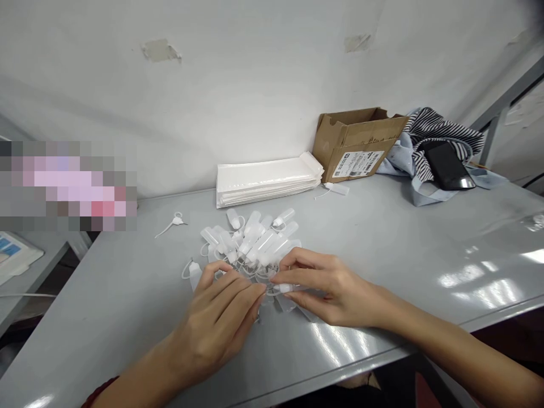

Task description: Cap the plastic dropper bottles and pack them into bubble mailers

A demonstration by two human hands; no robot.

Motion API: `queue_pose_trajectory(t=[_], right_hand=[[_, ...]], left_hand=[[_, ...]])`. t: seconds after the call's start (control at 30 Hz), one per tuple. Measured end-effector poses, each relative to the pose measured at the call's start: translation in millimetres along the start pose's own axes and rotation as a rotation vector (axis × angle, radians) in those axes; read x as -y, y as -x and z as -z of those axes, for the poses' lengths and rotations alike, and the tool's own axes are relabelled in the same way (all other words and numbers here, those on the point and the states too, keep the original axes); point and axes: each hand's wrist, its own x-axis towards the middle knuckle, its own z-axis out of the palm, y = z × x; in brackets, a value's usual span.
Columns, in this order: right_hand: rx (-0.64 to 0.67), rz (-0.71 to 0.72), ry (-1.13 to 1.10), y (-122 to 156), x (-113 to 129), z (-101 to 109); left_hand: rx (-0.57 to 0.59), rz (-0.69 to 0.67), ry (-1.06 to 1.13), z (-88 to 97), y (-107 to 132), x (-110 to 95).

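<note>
To the left of the pile of bottles [263, 243], well apart from it, a loose white cap [177, 221] with a ring and a thin tail lies on the grey tabletop [140, 283]. Just off the pile's left edge, a stray bottle [194, 273] lies beside the left hand [223, 314], its nozzle end facing away from the person. That hand sits at the pile's near left side, fingers bent and tips drawn together; whether anything is pinched between them I cannot tell. To work well here, it would be best to keep those fingertips level with the nozzle, move along its line rather than across it, and leave the thin cap straps free of snags. At the pile's near right edge, the right hand [334, 286] grasps a small held bottle [285, 288], thumb below and fingers above; a steady, light pinch near the neck should keep the soft-looking body from being squeezed. The held bottle lies nearly level, long axis running left to right, nozzle pointing left at the other hand's fingertips; its base is hidden by the right hand. Beyond the pile, to its far right, another bottle [339, 188] rests by the foot of a cardboard box [357, 150]
</note>
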Motion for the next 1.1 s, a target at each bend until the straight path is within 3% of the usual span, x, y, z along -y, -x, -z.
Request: queue_pose_trajectory(t=[1.1], right_hand=[[0.04, -0.031, 0.007, 1.7, 3.0, -4.5]], left_hand=[[0.053, 0.027, 0.063, -6.5, 5.9, -2.7]])
